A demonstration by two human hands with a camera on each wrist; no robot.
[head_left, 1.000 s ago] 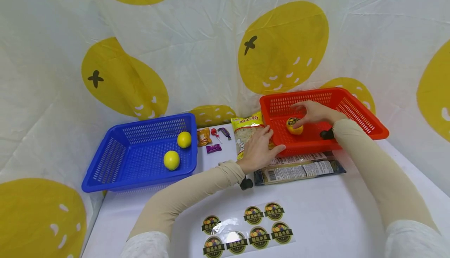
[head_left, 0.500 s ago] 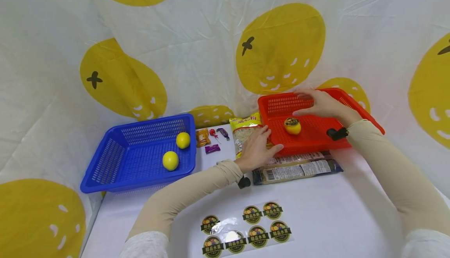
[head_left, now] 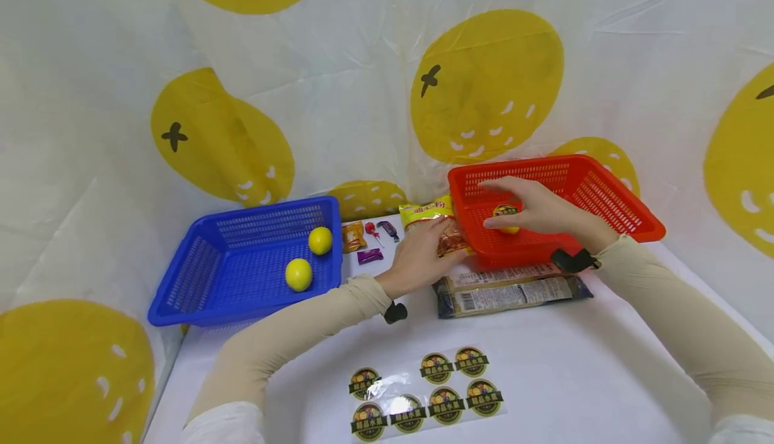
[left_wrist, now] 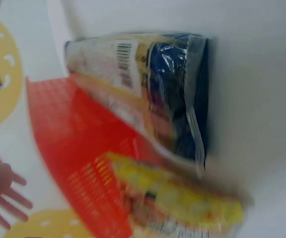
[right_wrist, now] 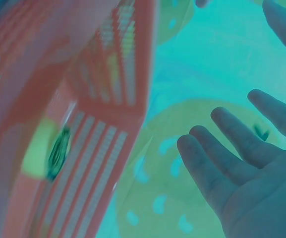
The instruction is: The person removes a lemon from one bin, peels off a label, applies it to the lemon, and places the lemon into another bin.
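A yellow fruit [right_wrist: 37, 148] with a dark round sticker lies in the red basket [head_left: 650, 229]. My right hand [head_left: 541, 209] hovers over this basket with fingers spread and nothing in them, partly covering the fruit in the head view. The right wrist view shows the same hand [right_wrist: 261, 168] with its fingers extended. My left hand [head_left: 423, 256] is held out loosely, fingers extended, by the basket's left front corner, overlapping a yellow-topped bag of pasta [head_left: 426, 212]. It holds nothing.
A blue basket [head_left: 242, 309] with two lemons [head_left: 299, 275] stands at left. Wrapped candies [head_left: 370, 256] and a red lollipop [head_left: 370, 228] lie between the baskets. Long printed packages [head_left: 514, 293] lie before the red basket. A clear sheet of round stickers [head_left: 447, 404] is nearest me.
My right hand lifted away from the fruit to the right, then came back left over the basket. My left hand has drawn back leftward from the red basket's edge.
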